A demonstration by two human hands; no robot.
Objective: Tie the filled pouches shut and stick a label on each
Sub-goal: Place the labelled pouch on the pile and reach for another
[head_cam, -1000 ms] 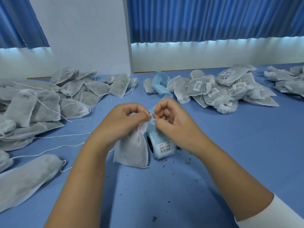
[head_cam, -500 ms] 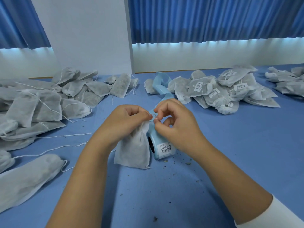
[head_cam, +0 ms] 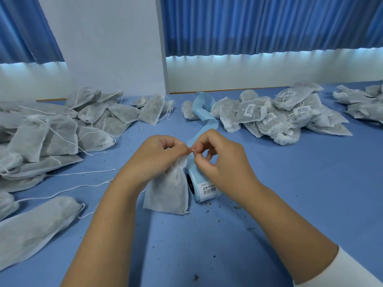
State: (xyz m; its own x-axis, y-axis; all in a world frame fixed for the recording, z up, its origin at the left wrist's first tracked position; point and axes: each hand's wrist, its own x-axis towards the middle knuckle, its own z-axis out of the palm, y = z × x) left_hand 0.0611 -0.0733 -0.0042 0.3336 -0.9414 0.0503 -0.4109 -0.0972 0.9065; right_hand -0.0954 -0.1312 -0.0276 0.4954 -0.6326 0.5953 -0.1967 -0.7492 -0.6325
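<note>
A filled white fabric pouch (head_cam: pixel 168 191) hangs upright over the blue table, its gathered neck gripped by my left hand (head_cam: pixel 157 156). Right beside it, my right hand (head_cam: pixel 217 160) pinches the pouch's thin white drawstring at the neck, thumb and fingertips curled. Just behind the pouch stands a light-blue label roll (head_cam: pixel 204 188) on its side, a barcode label showing on its face. Its loose blue backing strip (head_cam: pixel 204 114) trails away toward the far edge.
Unlabelled pouches with loose strings lie heaped at the left (head_cam: pixel 47 129), and one long pouch (head_cam: pixel 35 228) lies near the front left. Labelled pouches are piled at the back right (head_cam: pixel 277 117), more at the far right (head_cam: pixel 360 102). Dark crumbs dot the blue table (head_cam: pixel 207 245).
My right hand's fingers have shifted at the pouch neck, working the drawstring; the outer fingers have opened a little. The pouch and my left hand have stayed nearly in place.
</note>
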